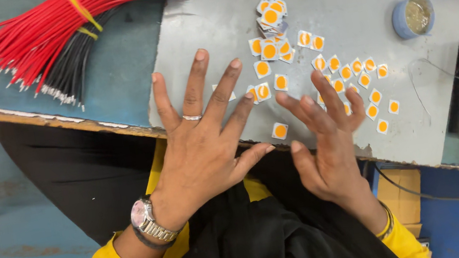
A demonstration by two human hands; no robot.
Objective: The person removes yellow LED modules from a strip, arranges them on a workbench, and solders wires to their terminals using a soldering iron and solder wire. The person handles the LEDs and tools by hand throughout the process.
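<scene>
spreading flat at the centre of the frame, the left hand (pixel 202 145) is lying released with fingers splayed on the grey table (pixel 346 12), grasping nothing. the right hand (pixel 330 144) is hovering just right of it, fingers loosely curled and empty. small white square chips with orange discs (pixel 317 63) are lying scattered above and between both hands, one chip (pixel 280 131) sitting between the thumbs.
</scene>
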